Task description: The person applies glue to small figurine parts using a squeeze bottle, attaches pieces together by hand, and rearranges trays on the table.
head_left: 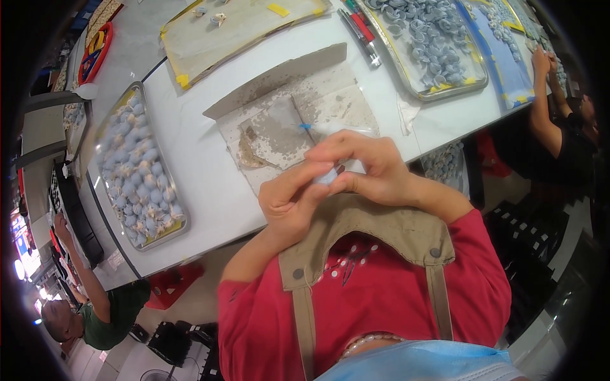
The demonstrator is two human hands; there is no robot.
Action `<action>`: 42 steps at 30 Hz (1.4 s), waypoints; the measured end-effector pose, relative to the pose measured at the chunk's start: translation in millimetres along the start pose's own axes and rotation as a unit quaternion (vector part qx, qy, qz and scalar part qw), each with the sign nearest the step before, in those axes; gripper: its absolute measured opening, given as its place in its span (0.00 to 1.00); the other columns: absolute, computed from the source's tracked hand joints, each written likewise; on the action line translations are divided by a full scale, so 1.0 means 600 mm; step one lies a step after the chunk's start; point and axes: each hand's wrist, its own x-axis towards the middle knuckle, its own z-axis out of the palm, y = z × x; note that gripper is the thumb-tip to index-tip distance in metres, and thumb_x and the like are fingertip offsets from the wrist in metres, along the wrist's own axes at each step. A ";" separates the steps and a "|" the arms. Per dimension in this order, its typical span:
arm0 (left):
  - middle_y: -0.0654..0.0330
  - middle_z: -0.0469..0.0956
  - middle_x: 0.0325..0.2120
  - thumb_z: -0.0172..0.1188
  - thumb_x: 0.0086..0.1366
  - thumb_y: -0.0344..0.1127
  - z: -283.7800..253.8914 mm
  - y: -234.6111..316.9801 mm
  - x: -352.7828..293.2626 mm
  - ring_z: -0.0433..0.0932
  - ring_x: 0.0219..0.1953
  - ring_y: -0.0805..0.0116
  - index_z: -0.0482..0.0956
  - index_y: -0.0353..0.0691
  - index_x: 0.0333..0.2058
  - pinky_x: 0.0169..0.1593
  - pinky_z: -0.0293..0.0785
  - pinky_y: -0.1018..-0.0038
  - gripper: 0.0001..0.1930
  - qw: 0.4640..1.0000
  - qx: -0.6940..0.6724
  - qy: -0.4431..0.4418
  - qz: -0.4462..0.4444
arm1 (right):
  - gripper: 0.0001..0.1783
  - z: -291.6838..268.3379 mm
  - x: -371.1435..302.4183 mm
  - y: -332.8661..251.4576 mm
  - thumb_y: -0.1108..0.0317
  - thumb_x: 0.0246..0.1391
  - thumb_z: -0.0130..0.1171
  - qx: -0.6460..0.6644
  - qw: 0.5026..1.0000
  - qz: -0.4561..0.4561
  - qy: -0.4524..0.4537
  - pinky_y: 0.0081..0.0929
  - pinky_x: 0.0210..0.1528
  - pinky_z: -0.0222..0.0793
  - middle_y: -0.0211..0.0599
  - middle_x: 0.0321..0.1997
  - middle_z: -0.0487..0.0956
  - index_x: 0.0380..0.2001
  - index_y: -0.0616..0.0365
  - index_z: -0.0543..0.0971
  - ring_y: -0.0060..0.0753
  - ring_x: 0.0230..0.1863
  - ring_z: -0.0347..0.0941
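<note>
Close in front of my chest, my left hand (289,198) and my right hand (376,166) meet with bent fingers on one small pale blue-grey piece (326,177). Only part of this piece shows between the fingertips; its full shape is hidden. Both thumbs and forefingers press around it. Just beyond my hands lies a stained cardboard sheet (343,105) with a raised far flap, and a small bright blue bit (305,126) on it. Something whitish and translucent lies on the cardboard beside my right hand, partly covered by it.
On the left stands a metal tray (184,222) of rounded blue-grey pieces with cream bits. A second tray (486,76), at the right, holds cup-shaped pieces. Pens (363,32) lie beside it. A paper-lined board (248,32) is at the back. Other people sit left and right.
</note>
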 end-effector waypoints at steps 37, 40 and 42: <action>0.55 0.79 0.24 0.61 0.52 0.45 -0.301 0.063 0.286 0.78 0.30 0.57 0.79 0.43 0.35 0.37 0.72 0.67 0.15 0.773 0.606 0.175 0.070 | 0.13 -0.034 0.002 0.047 0.74 0.47 0.58 -0.286 0.933 -0.022 0.217 0.28 0.45 0.65 0.40 0.37 0.77 0.39 0.61 0.75 0.38 0.42 0.70; 0.55 0.78 0.29 0.57 0.55 0.49 -0.246 -0.014 0.390 0.77 0.35 0.58 0.77 0.47 0.40 0.39 0.71 0.66 0.17 0.736 0.653 0.150 0.096 | 0.19 -0.030 0.001 0.046 0.71 0.44 0.61 -0.315 0.929 -0.013 0.194 0.32 0.47 0.63 0.41 0.39 0.76 0.42 0.60 0.74 0.42 0.44 0.68; 0.54 0.77 0.32 0.57 0.56 0.48 -0.220 -0.054 0.428 0.76 0.37 0.56 0.77 0.47 0.39 0.41 0.71 0.65 0.16 0.725 0.670 0.142 0.072 | 0.25 -0.033 -0.008 0.055 0.65 0.38 0.65 -0.323 0.931 0.006 0.173 0.34 0.47 0.60 0.40 0.38 0.75 0.43 0.58 0.73 0.44 0.42 0.67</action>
